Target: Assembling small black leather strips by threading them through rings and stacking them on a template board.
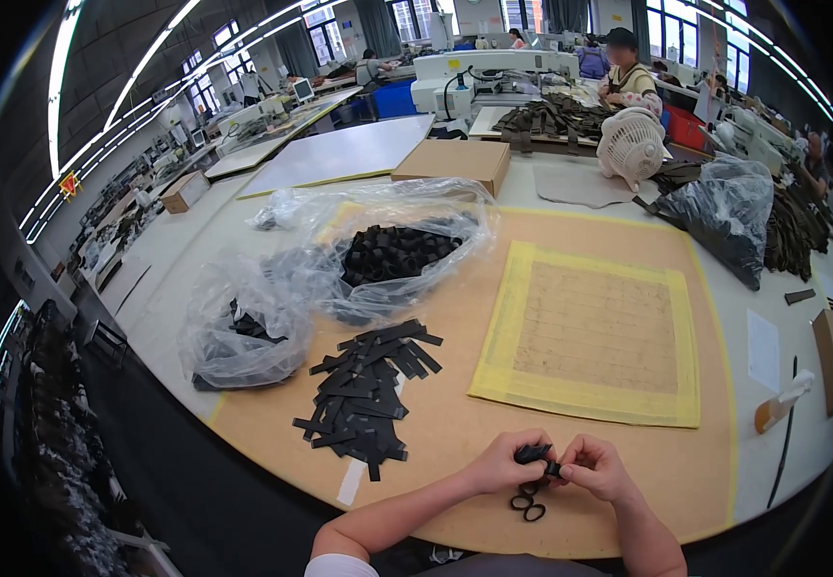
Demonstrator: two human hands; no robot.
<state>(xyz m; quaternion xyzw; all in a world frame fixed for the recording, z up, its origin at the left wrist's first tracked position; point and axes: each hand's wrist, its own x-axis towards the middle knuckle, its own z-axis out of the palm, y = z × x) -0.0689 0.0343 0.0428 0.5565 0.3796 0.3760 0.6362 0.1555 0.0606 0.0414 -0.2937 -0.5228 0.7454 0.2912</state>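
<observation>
At the near edge of the bench [455, 423], the left hand [500, 464] and the right hand [591, 465] meet over a short black strap piece [534, 453], each pinching one end of it between thumb and fingertips. Just below the hands, a few small black rings [528, 504] lie on the brown board, though it is hard to tell whether they hang from the strap or rest loose. To the left sits a pile of flat black strips [366, 394]. Behind it, two clear plastic bags [378, 255] hold more black pieces. A yellow-edged mat [594, 332] lies to the right.
</observation>
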